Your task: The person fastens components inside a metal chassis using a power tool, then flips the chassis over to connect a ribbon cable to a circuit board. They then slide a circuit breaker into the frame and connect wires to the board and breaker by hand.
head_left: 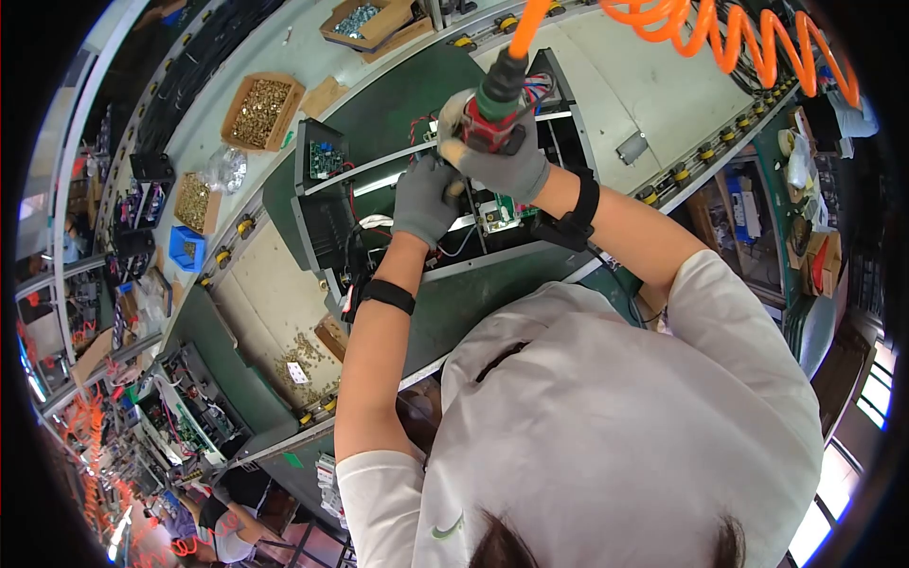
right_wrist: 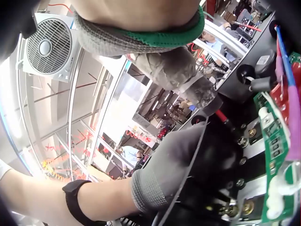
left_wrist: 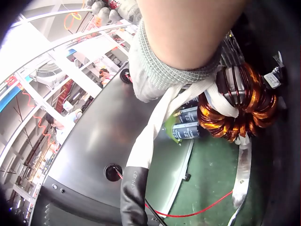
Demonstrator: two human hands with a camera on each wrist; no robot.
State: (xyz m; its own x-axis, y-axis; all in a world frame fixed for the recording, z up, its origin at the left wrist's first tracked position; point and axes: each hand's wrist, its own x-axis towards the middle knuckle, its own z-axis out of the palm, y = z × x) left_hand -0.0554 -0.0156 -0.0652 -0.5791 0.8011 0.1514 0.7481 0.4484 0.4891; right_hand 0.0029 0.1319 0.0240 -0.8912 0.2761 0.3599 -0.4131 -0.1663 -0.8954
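My right hand [head_left: 516, 172], in a grey glove, grips a red and green air screwdriver [head_left: 499, 99] hung from an orange hose. Its red bit [right_wrist: 225, 117] points down at the bolts beside a green circuit board [right_wrist: 270, 141]. My gloved left hand [head_left: 423, 201] is close beside it, inside the open black metal chassis [head_left: 327, 232]. In the right wrist view its fingers are hidden behind a panel edge, so I cannot tell what they hold. Below the left wrist are a copper-wound coil [left_wrist: 214, 120], blue capacitors [left_wrist: 189, 131] and a white sleeved cable [left_wrist: 149, 129].
Cardboard boxes of small hardware [head_left: 230, 121] and a blue bin [head_left: 177, 248] line the far ledge. Loose screws [head_left: 305, 355] lie on the bench at left. A coiled orange hose [head_left: 701, 33] hangs overhead. Another opened unit [head_left: 185, 407] stands at lower left.
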